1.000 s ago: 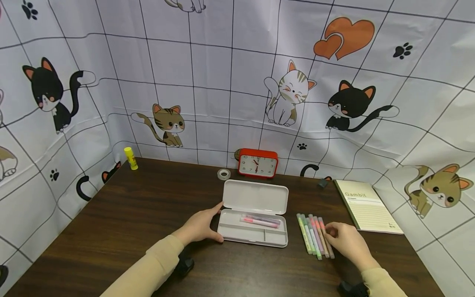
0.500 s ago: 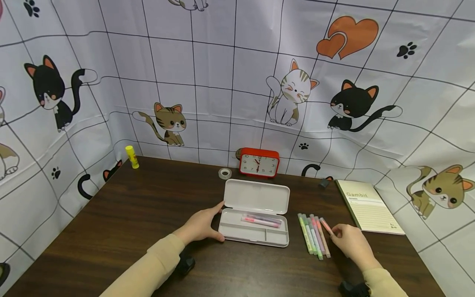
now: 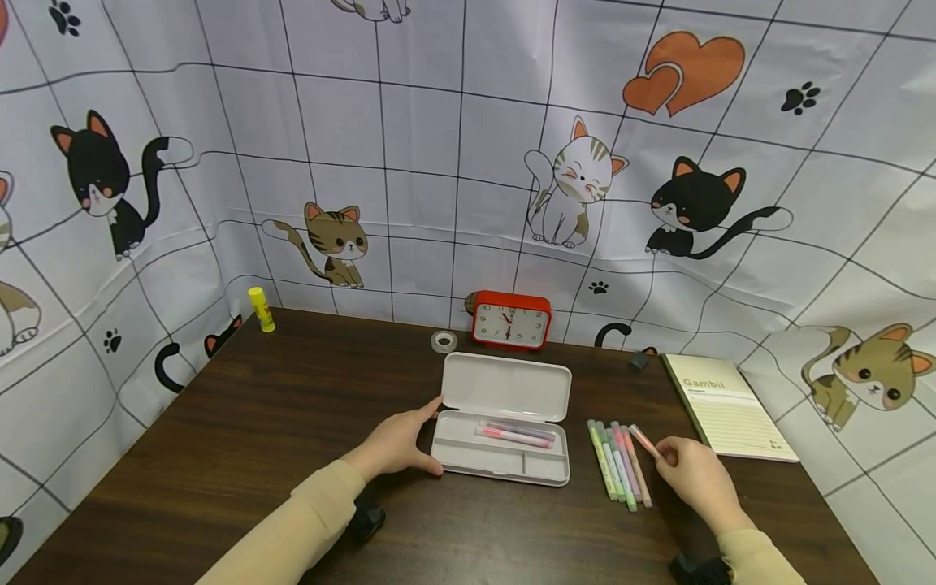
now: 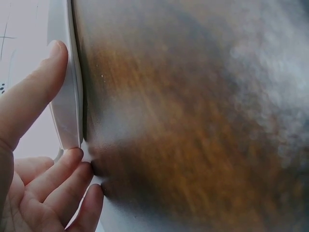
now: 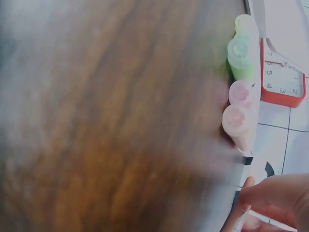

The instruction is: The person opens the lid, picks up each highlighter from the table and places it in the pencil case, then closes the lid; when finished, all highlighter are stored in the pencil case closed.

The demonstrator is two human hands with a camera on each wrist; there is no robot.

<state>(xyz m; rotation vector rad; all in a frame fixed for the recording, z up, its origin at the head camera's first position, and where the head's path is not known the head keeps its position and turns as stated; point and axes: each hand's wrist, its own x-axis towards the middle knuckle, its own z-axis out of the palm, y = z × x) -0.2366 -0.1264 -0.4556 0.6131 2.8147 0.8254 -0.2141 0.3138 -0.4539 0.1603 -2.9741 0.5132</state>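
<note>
A light grey pencil case (image 3: 504, 393) lies with its lid folded back on the table; two pens (image 3: 517, 434) sit in its rear compartment. My left hand (image 3: 392, 444) grips the case's left end, thumb on the front side and fingers at the end edge, as the left wrist view shows close up. To the right, my right hand (image 3: 695, 474) pinches a pinkish marker (image 3: 644, 441) between thumb and fingers, its far end angled toward the case. Beside it lies a row of pastel markers (image 3: 619, 467), green, purple and pink, whose ends (image 5: 236, 120) show in the right wrist view.
Behind the case stand a red alarm clock (image 3: 511, 320) and a roll of tape (image 3: 444, 341). A notebook (image 3: 727, 406) lies at the right edge, with a small dark block (image 3: 639, 361) near it. A yellow glue stick (image 3: 261, 309) stands at the back left corner.
My right hand has taken the rightmost marker from the row and moved it slightly right, tilting and lifting it. My left hand stays on the pencil case.
</note>
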